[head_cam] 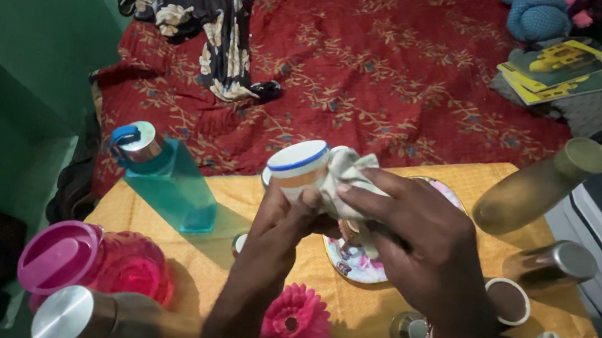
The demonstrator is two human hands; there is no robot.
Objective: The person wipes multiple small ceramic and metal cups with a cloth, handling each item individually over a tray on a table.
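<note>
Above the yellow table [343, 316], the left hand [286, 218] grips a white cup [300, 166] on its side while the right hand [416, 240] presses a bunched cloth [347, 175] against it, wiping apparently midway, with other cups [508, 300] standing untouched nearby.

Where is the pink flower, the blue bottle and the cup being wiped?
pink flower [293, 337], head view, on its petals beside the dark centre.
blue bottle [176, 189], head view, on its clear blue body.
cup [297, 165], head view, on its white side below the blue rim.

The right hand [417, 236] and cloth [348, 172] hide most of the patterned plate [358, 267].
</note>
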